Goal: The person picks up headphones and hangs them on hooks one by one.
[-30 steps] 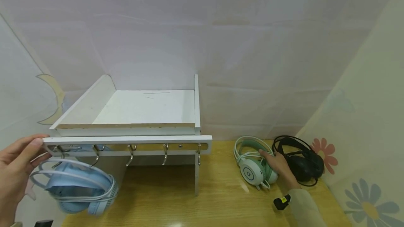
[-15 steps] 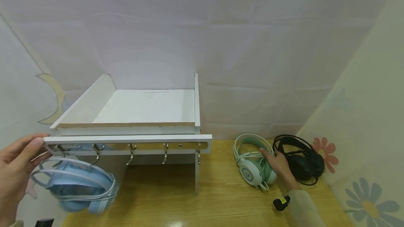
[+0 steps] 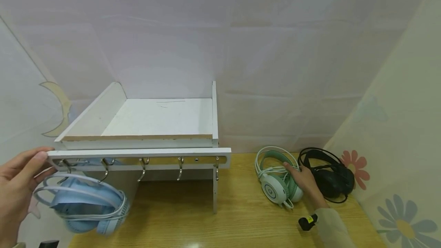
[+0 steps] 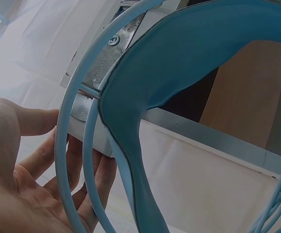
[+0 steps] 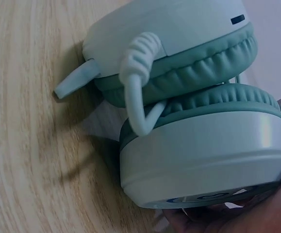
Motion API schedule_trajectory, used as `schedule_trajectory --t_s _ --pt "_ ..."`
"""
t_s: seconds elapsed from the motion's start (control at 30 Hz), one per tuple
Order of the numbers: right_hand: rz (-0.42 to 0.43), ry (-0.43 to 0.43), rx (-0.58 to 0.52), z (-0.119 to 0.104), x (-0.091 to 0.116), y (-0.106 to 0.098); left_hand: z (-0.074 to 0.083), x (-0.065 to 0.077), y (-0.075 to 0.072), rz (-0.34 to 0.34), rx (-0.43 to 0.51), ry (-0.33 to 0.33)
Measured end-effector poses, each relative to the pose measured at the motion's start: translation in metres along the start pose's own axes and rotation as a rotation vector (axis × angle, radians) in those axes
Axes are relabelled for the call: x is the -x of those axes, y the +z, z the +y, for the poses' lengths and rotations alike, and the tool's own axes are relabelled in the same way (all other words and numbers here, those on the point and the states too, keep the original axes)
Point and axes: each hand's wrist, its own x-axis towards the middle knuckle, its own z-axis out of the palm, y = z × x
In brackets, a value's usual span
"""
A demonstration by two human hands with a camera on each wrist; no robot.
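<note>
My left hand (image 3: 20, 181) grips the left end of a white hook rail (image 3: 138, 152), thumb in front and fingers behind. Light-blue headphones (image 3: 89, 202) hang from the rail's leftmost hook; in the left wrist view their padded headband (image 4: 179, 58) and thin hoops pass in front of my palm (image 4: 28, 194). On the table at right, my right hand (image 3: 304, 181) holds mint-and-white headphones (image 3: 273, 190) by one side. Seen from the right wrist, its fingers curl under the lower ear cup (image 5: 203, 150), partly hidden by it. The cable is wound round the headband.
Black headphones (image 3: 332, 181) lie just right of my right hand. Behind the rail stands a white shelf (image 3: 162, 116) with raised sides. Several metal hooks (image 3: 142, 169) stick out along the rail. The wooden table (image 3: 241, 217) meets cloth-covered walls at the back and right.
Almost nothing differs. The mint-and-white headphones have shifted very slightly under my right hand; my left hand stays on the rail.
</note>
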Motion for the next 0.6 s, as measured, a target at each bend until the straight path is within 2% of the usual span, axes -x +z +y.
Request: schedule_trajectory --t_s 0.07,0.27,0.37,0.6 --pt "-0.011 0.003 -0.023 0.0000 -0.0002 0.0000 0.0006 0.0003 0.0007 -0.004 0.005 0.005" --pt "-0.083 0.042 -0.235 0.0044 -0.0009 -0.0033 0.0014 0.0008 0.0008 -0.022 0.008 0.015" --pt "-0.098 0.054 -0.264 0.0055 -0.0016 -0.0051 0.0016 0.0008 0.0005 -0.022 0.017 0.015" --pt "-0.116 0.067 -0.346 0.0044 -0.0033 -0.0086 0.0046 0.0022 0.0034 0.015 -0.024 -0.014"
